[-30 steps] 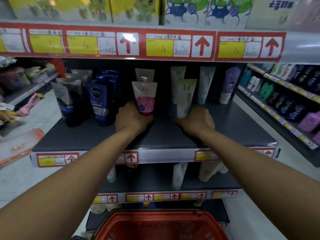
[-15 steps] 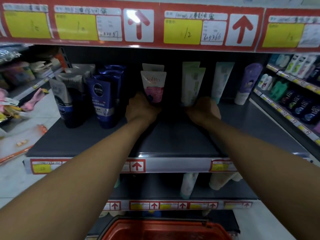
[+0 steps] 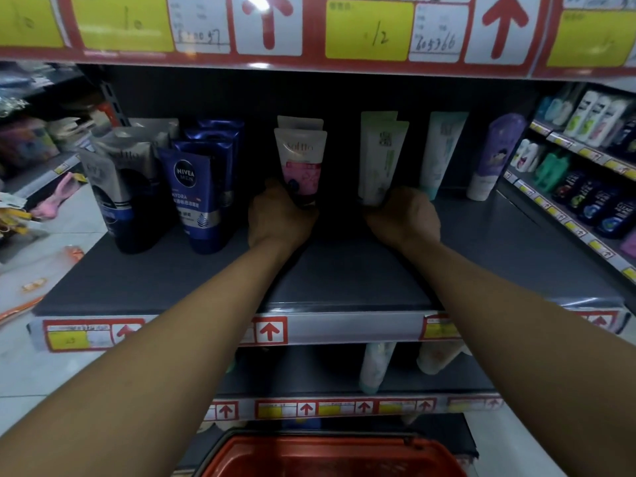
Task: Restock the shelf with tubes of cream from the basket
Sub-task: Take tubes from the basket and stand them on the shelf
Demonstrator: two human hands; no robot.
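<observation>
My left hand (image 3: 278, 218) grips the bottom of a white and pink tube (image 3: 301, 163) standing cap-down deep on the dark shelf (image 3: 344, 270), with another tube of the same kind right behind it. My right hand (image 3: 404, 220) holds the base of a pale green tube (image 3: 380, 166), also upright, in front of a matching tube. Only the rim of the red basket (image 3: 327, 452) shows at the bottom, and its contents are out of view.
Blue Nivea Men tubes (image 3: 191, 194) and dark grey tubes (image 3: 113, 187) stand at the left of the shelf. A teal-white tube (image 3: 442, 153) and a purple bottle (image 3: 495, 156) stand at the right. Another shelving unit with bottles (image 3: 585, 166) runs along the right.
Both hands have pushed their tubes further back on the shelf, against the tubes behind. The camera has moved closer to the shelf.
</observation>
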